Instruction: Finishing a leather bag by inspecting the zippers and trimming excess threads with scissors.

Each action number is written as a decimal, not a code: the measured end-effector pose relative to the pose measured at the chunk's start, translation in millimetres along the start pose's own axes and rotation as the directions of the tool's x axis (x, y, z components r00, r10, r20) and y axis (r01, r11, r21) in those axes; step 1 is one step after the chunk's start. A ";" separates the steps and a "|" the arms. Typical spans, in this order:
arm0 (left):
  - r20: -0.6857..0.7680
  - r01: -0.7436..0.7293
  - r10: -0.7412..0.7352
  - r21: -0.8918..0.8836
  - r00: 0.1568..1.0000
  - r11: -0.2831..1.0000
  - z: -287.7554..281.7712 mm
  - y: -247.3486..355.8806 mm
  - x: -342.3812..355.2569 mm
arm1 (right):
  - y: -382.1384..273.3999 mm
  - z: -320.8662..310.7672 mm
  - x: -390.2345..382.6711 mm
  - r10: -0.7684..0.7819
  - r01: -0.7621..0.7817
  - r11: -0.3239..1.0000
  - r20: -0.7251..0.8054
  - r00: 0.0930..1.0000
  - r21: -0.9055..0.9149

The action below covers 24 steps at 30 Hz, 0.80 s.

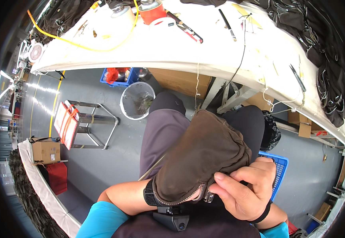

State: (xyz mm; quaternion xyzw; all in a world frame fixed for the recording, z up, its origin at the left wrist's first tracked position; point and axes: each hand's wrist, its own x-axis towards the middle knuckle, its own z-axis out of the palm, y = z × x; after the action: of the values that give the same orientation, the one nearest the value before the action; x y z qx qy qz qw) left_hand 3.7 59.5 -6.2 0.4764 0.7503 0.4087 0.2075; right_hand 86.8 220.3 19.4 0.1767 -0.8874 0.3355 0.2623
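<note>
A dark brown fabric pouch [200,154] with a metal zipper [186,196] lies over my lap. My left forearm runs up to it from the lower left, a black strap at the wrist; the left hand itself is hidden in or behind the pouch, with only a bit of skin showing beside the open zipper. On the pouch's right edge, my right hand [244,188] is closed, thumb and forefinger pinching the fabric near the zipper's end. A metal zipper pull [208,197] hangs just below those fingertips.
Ahead stands a white-covered table [140,53] holding a red can [150,12], cutters [188,31] and a black-handled tool [227,24]. Dark garments or bags [319,43] pile at its right. Below are a bin [126,107], a stool [97,119] and a blue crate [281,170].
</note>
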 end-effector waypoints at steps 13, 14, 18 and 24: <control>-0.011 0.011 -0.009 0.168 1.000 0.986 -11.0 7.3 9.5 | 11.2 -33.8 4.4 0.084 -0.323 0.686 0.371 0.925 0.651; -0.013 0.015 -0.013 0.181 1.000 0.983 -8.9 8.6 11.6 | 14.6 -37.3 1.4 0.080 -0.328 0.677 0.377 0.923 0.659; -0.016 0.020 -0.017 0.231 1.000 0.973 -8.2 11.2 14.9 | 8.9 -31.1 14.5 0.035 -0.082 0.957 0.171 0.985 0.278; -0.032 0.040 -0.032 0.316 0.999 0.948 -10.6 15.0 22.0 | 6.7 -5.1 12.4 0.006 -0.009 0.991 0.028 1.000 0.131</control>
State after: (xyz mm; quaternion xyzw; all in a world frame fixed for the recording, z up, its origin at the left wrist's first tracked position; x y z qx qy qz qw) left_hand -5.6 77.7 13.8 0.4842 0.8174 0.2856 0.1259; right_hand 75.3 226.9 26.6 0.1949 -0.8677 0.3914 0.2364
